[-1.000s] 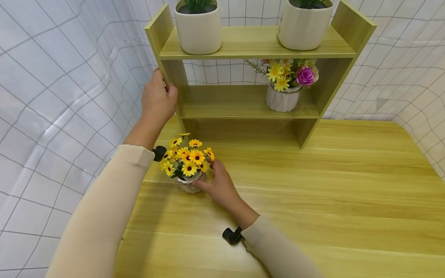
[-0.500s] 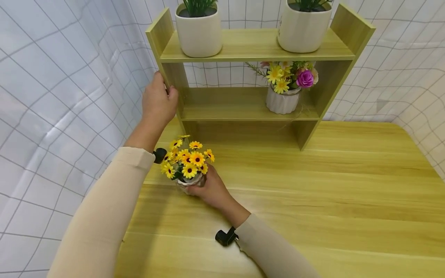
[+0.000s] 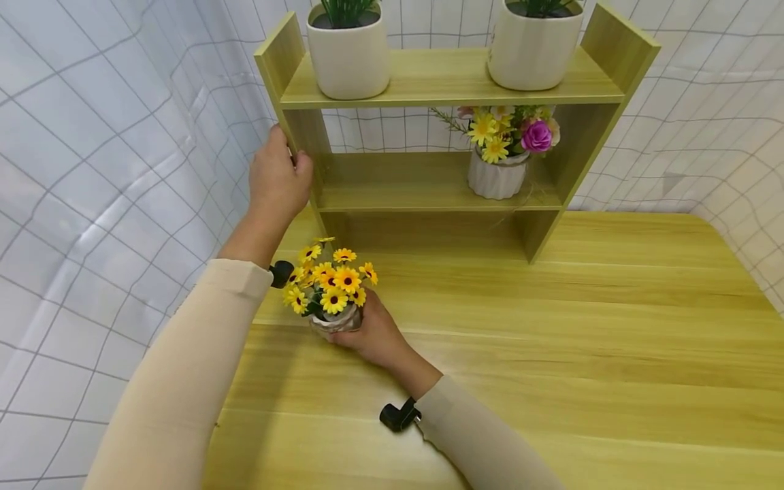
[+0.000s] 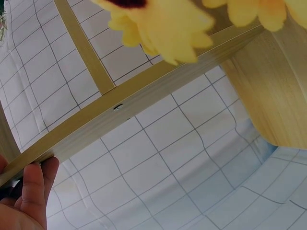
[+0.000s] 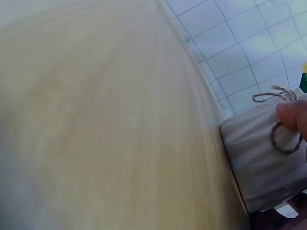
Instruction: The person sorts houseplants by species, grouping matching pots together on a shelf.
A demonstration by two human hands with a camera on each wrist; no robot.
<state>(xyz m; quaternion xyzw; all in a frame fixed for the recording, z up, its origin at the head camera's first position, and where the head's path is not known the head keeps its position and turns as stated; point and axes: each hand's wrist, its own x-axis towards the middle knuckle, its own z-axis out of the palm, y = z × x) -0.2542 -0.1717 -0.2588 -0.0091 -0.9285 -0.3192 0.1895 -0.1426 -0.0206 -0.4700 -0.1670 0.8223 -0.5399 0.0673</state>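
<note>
My left hand (image 3: 278, 173) grips the left upright of a wooden tabletop shelf (image 3: 441, 78), thumb on the inner side. In the left wrist view, fingers (image 4: 33, 189) wrap the edge of that side panel (image 4: 88, 115). A small pot of yellow daisy-like flowers (image 3: 333, 279) stands on the table in front of the shelf's left end. My right hand (image 3: 380, 333) holds this pot from its right side, thumb across the front. The right wrist view shows its pale wrinkled pot (image 5: 254, 148) with a twine bow (image 5: 283, 96) under the thumb; most fingers are hidden behind it.
Two white planters, one at left (image 3: 349, 61) and one at right (image 3: 535, 51), stand on the top shelf. A pot of mixed flowers (image 3: 497, 173) sits on the middle shelf's right. The wooden table (image 3: 612, 354) extends right. A white gridded curtain (image 3: 110, 204) hangs left and behind.
My right hand has moved left and its thumb has come round the front of the flower pot, so it now holds the pot. My left hand keeps its grip on the shelf.
</note>
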